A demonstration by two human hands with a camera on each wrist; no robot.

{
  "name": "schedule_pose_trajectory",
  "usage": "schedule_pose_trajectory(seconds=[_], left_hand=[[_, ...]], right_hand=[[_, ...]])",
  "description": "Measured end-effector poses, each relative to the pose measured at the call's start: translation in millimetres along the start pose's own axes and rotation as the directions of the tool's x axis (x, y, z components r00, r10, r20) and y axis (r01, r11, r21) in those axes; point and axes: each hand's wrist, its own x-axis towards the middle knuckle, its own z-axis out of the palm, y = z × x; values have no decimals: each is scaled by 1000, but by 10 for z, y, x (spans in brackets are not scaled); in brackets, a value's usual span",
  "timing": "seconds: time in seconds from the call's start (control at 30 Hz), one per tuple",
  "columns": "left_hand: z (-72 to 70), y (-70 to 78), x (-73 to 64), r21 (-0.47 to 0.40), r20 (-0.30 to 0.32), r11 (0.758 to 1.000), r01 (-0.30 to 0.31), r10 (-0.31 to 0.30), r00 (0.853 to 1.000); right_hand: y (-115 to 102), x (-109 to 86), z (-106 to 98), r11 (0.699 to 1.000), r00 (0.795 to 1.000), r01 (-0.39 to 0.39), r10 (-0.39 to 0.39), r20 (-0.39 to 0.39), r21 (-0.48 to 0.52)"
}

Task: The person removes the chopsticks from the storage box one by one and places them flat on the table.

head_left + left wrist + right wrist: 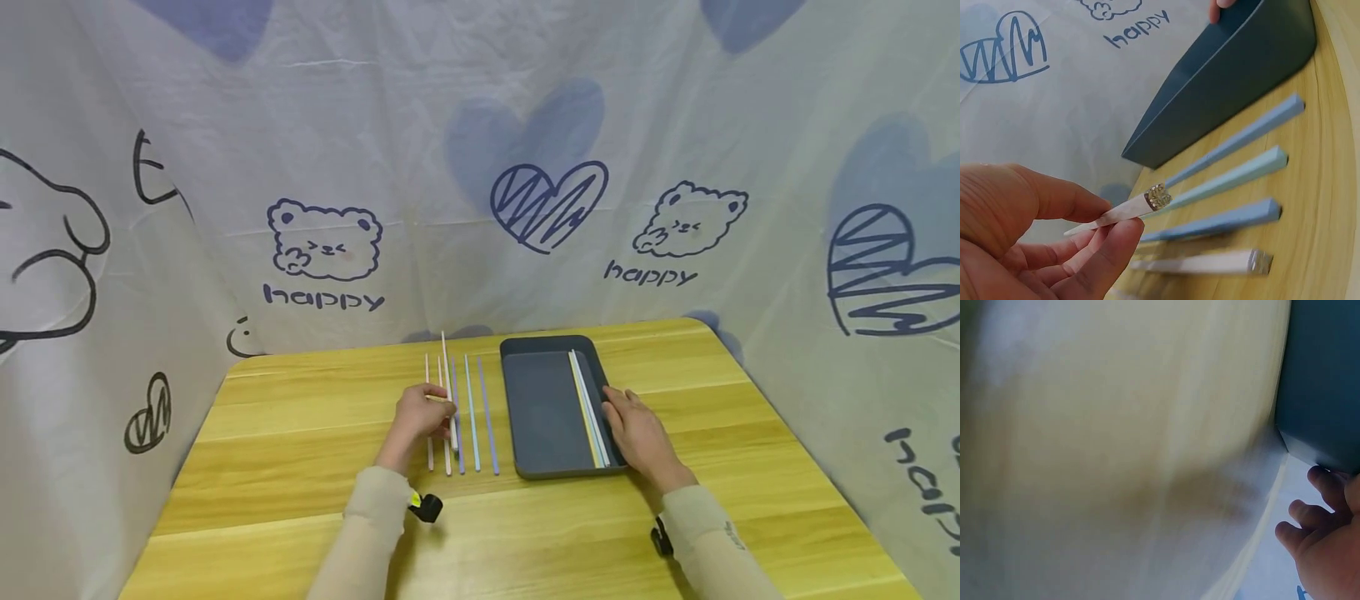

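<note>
In the head view, my left hand (pixel 423 412) pinches a pale pink chopstick (pixel 445 354) between thumb and fingers, above the table. The left wrist view shows the glittery end (pixel 1159 196) of this chopstick pointing away from the hand. Below and beside it, several chopsticks lie roughly parallel: pale pink ones, a light blue chopstick (pixel 472 417) and a purple chopstick (pixel 489 417) among them. My right hand (pixel 636 429) holds the right wall of a dark grey tray (pixel 540 474). Yellow, light blue and white chopsticks (pixel 588 404) lie together along the tray's right side.
The wooden table (pixel 285 467) reaches back to a white curtain (pixel 435 275) with bear and heart drawings. More curtain stands at both sides. The tray's raised walls stand just right of the loose chopsticks.
</note>
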Motion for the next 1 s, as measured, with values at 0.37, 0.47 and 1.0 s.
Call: schedule_pose_trajectory(seconds=[0.37, 0.47, 1.0], left_hand=[[-211, -127, -33, 19, -31, 1000, 18, -17, 999], [-269, -162, -54, 26, -40, 1000, 15, -14, 999], [-438, -313, -71, 148, -93, 988, 30, -17, 996]], right_hand=[[-1, -3, 2, 1000, 1000, 4, -4, -2, -1], [-5, 0, -5, 1000, 1000, -2, 2, 1, -2], [-25, -15, -27, 1000, 1000, 6, -6, 0, 5]])
